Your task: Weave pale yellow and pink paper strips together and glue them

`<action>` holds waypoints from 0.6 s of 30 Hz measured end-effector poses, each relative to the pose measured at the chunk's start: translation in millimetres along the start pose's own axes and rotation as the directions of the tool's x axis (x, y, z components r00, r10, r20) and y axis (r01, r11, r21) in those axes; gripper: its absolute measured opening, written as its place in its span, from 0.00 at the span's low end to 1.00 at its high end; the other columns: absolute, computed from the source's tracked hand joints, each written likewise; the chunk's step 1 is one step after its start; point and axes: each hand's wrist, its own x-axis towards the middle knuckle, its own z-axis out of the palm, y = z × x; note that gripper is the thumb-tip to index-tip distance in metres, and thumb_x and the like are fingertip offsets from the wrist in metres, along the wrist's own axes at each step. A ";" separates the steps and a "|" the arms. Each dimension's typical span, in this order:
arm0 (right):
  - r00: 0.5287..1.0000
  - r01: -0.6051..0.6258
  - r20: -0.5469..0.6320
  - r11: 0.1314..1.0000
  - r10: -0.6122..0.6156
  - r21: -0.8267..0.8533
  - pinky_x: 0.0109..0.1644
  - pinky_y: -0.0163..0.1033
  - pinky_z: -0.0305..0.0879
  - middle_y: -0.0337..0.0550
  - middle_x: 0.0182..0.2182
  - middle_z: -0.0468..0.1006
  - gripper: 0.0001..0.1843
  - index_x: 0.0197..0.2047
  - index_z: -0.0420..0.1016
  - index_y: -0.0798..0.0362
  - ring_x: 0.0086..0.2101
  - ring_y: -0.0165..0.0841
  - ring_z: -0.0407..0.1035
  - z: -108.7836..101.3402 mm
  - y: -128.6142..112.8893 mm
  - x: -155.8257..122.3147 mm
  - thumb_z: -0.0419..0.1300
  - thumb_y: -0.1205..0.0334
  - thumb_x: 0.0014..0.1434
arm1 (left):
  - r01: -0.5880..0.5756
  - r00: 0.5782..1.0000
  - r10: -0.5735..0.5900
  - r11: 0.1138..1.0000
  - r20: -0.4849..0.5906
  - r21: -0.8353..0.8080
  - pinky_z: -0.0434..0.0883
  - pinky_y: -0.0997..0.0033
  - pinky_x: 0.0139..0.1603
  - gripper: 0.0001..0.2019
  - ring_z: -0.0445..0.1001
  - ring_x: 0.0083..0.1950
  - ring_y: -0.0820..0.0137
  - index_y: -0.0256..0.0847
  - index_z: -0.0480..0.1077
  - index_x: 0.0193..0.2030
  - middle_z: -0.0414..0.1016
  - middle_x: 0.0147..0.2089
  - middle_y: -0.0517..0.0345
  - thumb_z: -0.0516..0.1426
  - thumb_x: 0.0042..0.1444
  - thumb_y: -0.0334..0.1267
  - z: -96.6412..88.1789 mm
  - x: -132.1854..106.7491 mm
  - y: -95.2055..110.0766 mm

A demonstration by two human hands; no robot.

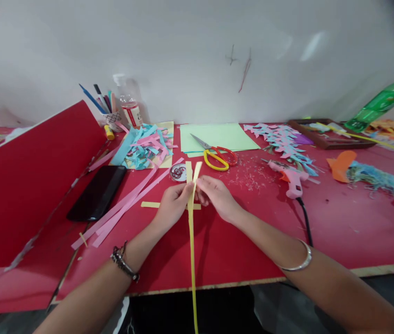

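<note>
A long yellow paper strip (192, 241) runs from my fingers down past the table's front edge. My left hand (173, 204) pinches it near the top. My right hand (216, 194) pinches the same strip just to the right, where two short yellow ends (193, 170) stick up above my fingers. Another yellow strip (150, 204) lies flat on the red table (339, 222) under my hands. Both hands meet above the middle of the table.
Red and yellow scissors (217, 157) lie on a green sheet (217, 135). A pink glue gun (292, 178) lies right of them. At left are pink strips (123, 206), a black phone (97, 192), a red board (26, 181) and a pile of cut strips (146, 146).
</note>
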 end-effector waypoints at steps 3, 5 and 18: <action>0.999 -0.001 0.054 0.999 0.003 -0.036 0.20 0.29 0.52 0.29 0.13 0.61 0.14 0.21 0.61 0.53 0.16 0.21 0.55 1.7 -1.7 -1.1 0.53 0.54 0.53 | -0.004 1.000 0.004 1.000 -0.027 0.002 0.67 0.75 0.34 0.21 0.72 0.27 0.72 0.36 0.71 0.24 0.75 0.24 0.58 0.45 0.59 0.42 -0.2 -0.5 -1.8; 0.999 -0.008 0.052 1.000 0.010 -0.026 0.20 0.29 0.51 0.29 0.13 0.61 0.14 0.21 0.61 0.53 0.16 0.21 0.55 2.4 -2.2 -1.0 0.53 0.55 0.53 | -0.014 0.998 0.015 1.000 -0.054 0.020 0.67 0.74 0.35 0.21 0.72 0.27 0.72 0.36 0.72 0.24 0.75 0.24 0.58 0.45 0.59 0.42 -0.3 -1.1 -1.4; 0.997 -0.062 -0.041 0.993 0.066 0.099 0.19 0.29 0.49 0.29 0.12 0.61 0.13 0.18 0.60 0.53 0.14 0.21 0.54 3.0 1.5 0.0 0.55 0.59 0.50 | 0.037 0.966 -0.009 0.994 -0.258 0.105 0.60 0.77 0.23 0.19 0.62 0.20 0.76 0.37 0.62 0.19 0.63 0.17 0.64 0.47 0.57 0.45 0.5 -1.6 -2.9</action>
